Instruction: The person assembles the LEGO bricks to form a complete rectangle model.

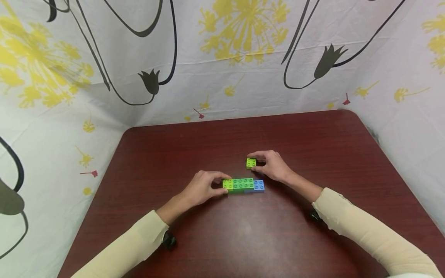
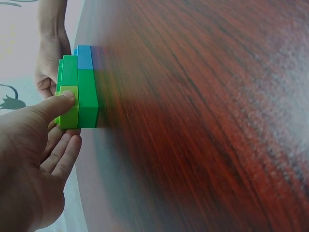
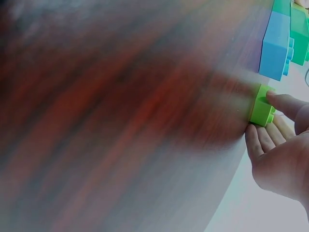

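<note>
Near the table's middle, a two-layer row of toy building bricks lies lengthwise. Its top layer has a lime brick (image 1: 227, 184) at the left end beside a longer green brick (image 1: 243, 183). Underneath are another green brick (image 2: 88, 96) and a blue brick (image 1: 259, 186), whose studs show at the right end. My left hand (image 1: 202, 188) pinches the lime end brick between thumb and fingers. Just behind the row, my right hand (image 1: 273, 166) pinches a separate square lime brick (image 3: 261, 108) by two sides, thumb on the near one.
The dark red-brown wooden table (image 1: 180, 146) has rounded far corners. White cloth (image 1: 215, 85) with yellow and grey flower prints hangs behind it and along both sides. A light sleeve covers each forearm, with a small black device under each cuff.
</note>
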A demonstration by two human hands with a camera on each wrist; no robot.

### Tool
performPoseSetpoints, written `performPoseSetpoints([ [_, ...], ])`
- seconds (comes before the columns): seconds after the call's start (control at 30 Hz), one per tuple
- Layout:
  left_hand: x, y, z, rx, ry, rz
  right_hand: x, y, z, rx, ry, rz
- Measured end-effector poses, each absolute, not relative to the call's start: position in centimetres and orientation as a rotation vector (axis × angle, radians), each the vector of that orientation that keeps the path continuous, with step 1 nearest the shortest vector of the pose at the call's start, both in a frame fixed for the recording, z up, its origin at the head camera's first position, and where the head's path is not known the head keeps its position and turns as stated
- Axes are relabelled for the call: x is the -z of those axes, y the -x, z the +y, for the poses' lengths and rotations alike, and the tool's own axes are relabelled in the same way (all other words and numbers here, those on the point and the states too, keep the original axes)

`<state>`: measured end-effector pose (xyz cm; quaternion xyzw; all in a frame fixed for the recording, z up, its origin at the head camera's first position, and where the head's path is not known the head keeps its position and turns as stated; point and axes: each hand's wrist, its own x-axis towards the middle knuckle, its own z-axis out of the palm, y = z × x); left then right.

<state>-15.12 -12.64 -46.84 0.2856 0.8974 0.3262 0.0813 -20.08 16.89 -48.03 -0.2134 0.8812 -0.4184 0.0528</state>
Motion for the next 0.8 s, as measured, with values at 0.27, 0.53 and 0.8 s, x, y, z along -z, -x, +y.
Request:
performPoseSetpoints([
  [0.27,46.7,15.1,-12.7,-0.97,-0.851,2.685,47.8,20.1,16.8,1.253,0.634,2.708],
  [0.53,46.7,15.1,-12.6,-0.972,-0.841,2.683,47.8,19.9,17.0,1.263,0.626,2.713],
  [0.8,46.6,15.0,-12.6,-0.978,-0.828,2.682,47.2,18.8,17.9,1.276,0.623,2.718],
])
